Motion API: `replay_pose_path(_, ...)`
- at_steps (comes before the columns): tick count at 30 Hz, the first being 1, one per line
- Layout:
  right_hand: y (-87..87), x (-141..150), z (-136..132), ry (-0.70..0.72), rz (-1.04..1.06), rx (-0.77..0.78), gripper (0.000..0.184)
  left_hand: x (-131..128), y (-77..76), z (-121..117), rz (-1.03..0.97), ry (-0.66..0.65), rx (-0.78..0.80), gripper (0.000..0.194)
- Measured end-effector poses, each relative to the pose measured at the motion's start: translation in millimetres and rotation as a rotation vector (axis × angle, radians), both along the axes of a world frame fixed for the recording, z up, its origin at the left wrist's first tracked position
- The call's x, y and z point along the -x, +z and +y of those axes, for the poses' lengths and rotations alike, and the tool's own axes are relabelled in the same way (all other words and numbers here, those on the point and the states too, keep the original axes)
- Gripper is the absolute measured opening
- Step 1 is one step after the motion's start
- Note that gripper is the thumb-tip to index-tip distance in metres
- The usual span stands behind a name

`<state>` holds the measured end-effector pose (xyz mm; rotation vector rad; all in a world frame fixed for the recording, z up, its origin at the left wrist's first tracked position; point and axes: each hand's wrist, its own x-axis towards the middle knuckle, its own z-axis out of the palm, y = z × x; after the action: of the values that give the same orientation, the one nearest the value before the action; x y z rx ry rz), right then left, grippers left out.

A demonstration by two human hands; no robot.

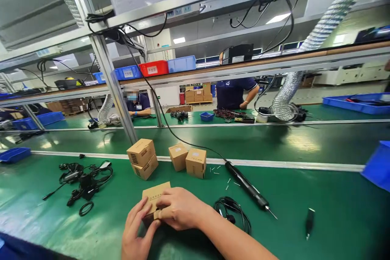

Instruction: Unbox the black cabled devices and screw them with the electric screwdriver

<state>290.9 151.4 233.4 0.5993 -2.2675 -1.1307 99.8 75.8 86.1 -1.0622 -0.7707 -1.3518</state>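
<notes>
Both hands hold a small cardboard box [154, 195] just above the green table [304, 195], near its front edge. My left hand [135, 231] grips the box from below, fingers curled on its left side. My right hand [179, 208] lies over the top, fingers pressed on a flap. Beyond them stand two stacked cardboard boxes [141, 158] and two more boxes [189, 159] side by side.
A tangle of black cables [82, 180] lies to the left and a coiled black cable [233, 211] right of my hands. An electric screwdriver [248, 189] with loose screws lies on the table, a small black part [309, 221] farther right. Blue bins [378, 166] sit at both sides. People work across the conveyor.
</notes>
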Motion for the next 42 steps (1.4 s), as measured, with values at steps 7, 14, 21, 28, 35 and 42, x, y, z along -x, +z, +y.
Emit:
replay_pose_path(7,-3.7,0,-10,-0.158,-0.032,0.425,0.038,-14,-1.0,-5,-0.105,-0.073,0.049,0.03)
replay_pose_path(14,-9.4,4,-17,-0.296,0.01,0.627,0.048,-29,14.6,-14,-0.161,-0.102,0.014,0.013)
replay_pose_path(21,1.2,-9,-25,-0.31,-0.053,0.618,0.044,4,26.8,-21,-0.159,-0.315,0.277,0.065)
replay_pose_path(28,48.0,-69,-49,-0.271,0.125,0.708,0.044,-2,84.0,-60,-0.064,-0.365,0.185,0.044)
replay_pose_path(35,72.7,-117,-53,-0.021,0.446,0.686,0.043,44,230.8,-93,-0.253,-0.201,-0.124,0.047)
replay_pose_path(42,87.8,-169,-48,0.069,0.584,0.727,0.04,62,245.1,-81,-0.359,-0.141,-0.12,0.071)
